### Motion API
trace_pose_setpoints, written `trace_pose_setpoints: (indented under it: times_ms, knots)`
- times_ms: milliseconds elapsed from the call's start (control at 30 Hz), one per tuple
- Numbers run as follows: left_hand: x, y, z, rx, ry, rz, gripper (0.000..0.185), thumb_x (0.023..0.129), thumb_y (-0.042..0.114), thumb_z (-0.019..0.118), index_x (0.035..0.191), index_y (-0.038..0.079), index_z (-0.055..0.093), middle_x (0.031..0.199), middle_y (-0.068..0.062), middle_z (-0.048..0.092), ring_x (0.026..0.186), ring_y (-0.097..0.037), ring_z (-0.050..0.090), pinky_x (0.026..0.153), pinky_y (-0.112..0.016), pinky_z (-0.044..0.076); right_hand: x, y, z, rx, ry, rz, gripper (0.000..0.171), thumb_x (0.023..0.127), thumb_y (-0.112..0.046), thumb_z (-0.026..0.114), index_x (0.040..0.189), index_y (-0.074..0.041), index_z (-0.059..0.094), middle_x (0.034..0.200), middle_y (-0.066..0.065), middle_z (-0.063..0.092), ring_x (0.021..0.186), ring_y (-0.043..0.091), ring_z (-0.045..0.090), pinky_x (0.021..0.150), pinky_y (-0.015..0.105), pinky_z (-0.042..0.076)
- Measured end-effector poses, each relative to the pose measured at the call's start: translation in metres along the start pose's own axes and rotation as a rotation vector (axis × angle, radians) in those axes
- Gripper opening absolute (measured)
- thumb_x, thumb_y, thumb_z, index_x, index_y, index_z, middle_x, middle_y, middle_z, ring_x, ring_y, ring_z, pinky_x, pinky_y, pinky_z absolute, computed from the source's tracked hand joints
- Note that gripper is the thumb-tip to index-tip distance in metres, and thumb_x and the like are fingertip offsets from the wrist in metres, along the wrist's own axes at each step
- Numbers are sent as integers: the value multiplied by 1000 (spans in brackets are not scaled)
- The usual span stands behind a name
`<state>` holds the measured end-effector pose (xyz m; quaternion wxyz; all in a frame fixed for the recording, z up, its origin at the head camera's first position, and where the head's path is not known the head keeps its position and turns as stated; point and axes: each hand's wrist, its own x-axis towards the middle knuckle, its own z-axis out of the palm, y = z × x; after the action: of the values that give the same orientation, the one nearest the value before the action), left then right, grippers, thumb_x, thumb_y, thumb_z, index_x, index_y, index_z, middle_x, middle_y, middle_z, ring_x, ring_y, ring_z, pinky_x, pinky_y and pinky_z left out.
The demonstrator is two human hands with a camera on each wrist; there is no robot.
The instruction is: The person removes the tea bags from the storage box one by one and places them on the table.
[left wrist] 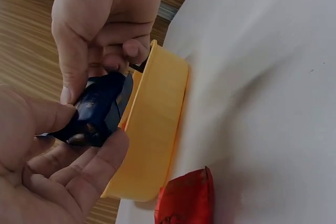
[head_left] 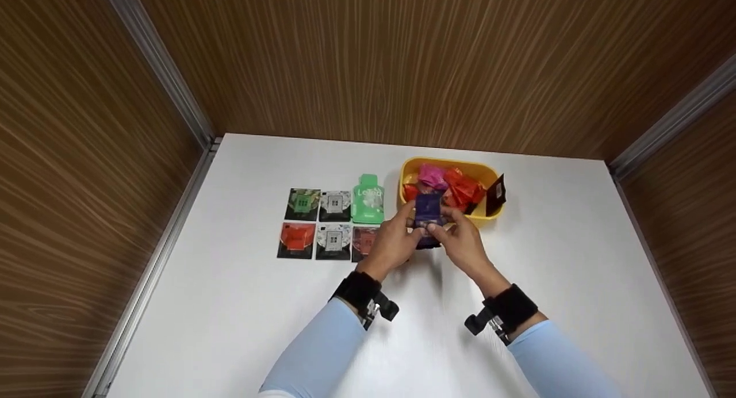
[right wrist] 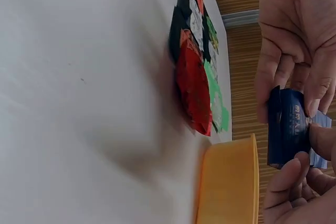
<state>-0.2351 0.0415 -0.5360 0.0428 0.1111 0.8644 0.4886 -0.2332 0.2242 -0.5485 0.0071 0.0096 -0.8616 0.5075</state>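
Both hands pinch a small dark blue foil packet in front of the yellow bin. My left hand grips its left side, thumb on the face toward me. On the opposite side my right hand holds it, thumb and fingertips close to the left thumb. In the right wrist view the packet shows pale print on its face and a folded edge. The left wrist view has my left hand below the packet and my right hand above it.
Crumpled red and pink packets and a dark packet are in the bin. Left of it lie flat square sachets in two rows and a green bottle-shaped pouch. A red packet rests beside them. Wood-grain panels enclose the table.
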Motion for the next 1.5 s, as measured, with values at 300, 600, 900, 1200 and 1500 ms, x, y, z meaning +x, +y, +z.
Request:
trace_pose_setpoints:
  times_ms: [300,600,900,1200,1500]
  knots:
    - [-11,-18,5,-52,-50,-82,66,98,8,71,158,16,47,94,-5,75,68,-10,64,60,-24,51,-21,19,14,113,-102,150,38,104,-19,69,138,-8,59,87,10,68,71,29,64,54,30,52]
    - [-16,-26,6,453,92,82,39,93,9,75,132,14,73,117,-7,77,109,-30,69,91,-43,55,-21,32,11,-68,-36,228,38,100,-24,72,132,-7,63,85,11,75,69,15,63,57,28,47]
    - [-19,-38,12,681,-24,296,19,92,5,70,105,11,82,110,-1,78,112,-25,67,96,-37,54,-9,40,24,-208,-46,202,34,98,-25,75,119,2,70,99,22,76,56,15,61,50,28,48]
    - [-18,-38,11,613,-84,252,26,92,0,66,113,8,80,118,-3,78,119,-26,66,105,-36,51,-7,36,29,-283,-23,200,34,97,-28,74,110,3,72,97,18,76,80,29,70,70,36,53]
    - [-18,-35,9,571,-85,213,28,95,-2,63,116,9,78,117,-3,77,116,-25,67,100,-37,53,-7,36,29,-297,-39,215,37,99,-32,71,112,3,72,103,19,76,88,30,70,76,40,55]
